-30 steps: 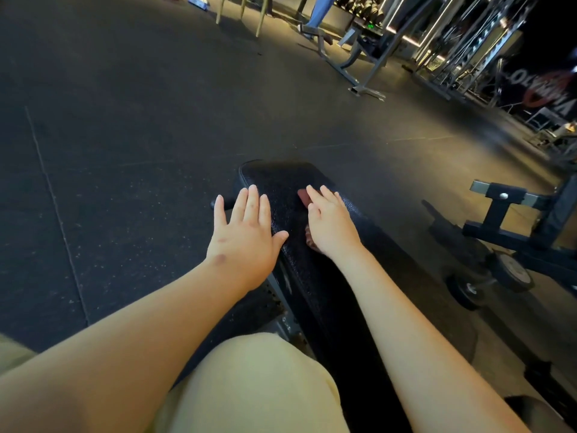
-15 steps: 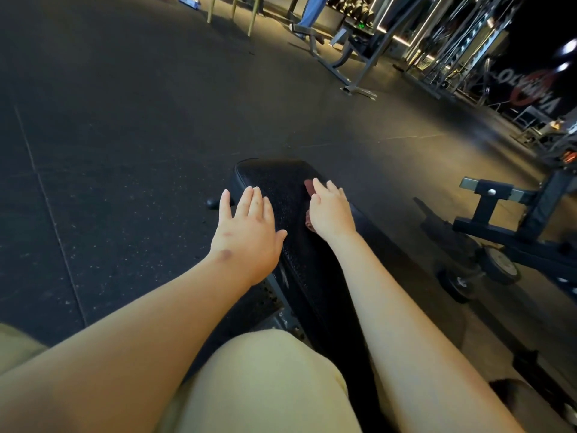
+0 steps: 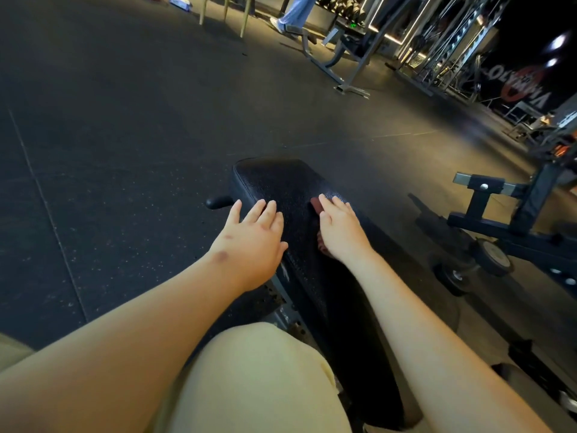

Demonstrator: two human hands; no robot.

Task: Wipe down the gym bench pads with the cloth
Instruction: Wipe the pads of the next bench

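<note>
Head cam: right hand lies flat with straight fingers, pressing the reddish cloth onto the black bench pad near its far end, so the whole palm drives it. Left hand, flat and holding nothing, sits at the pad's left edge, probably bracing.

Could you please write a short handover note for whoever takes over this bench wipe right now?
Left hand: open, fingers straight, at the left edge of the pad.
Right hand: open, pressing the cloth flat on the pad top.
Done: cannot tell how much is wiped.
Left: probably wipe toward the far end, then the rest of the pad.
</note>
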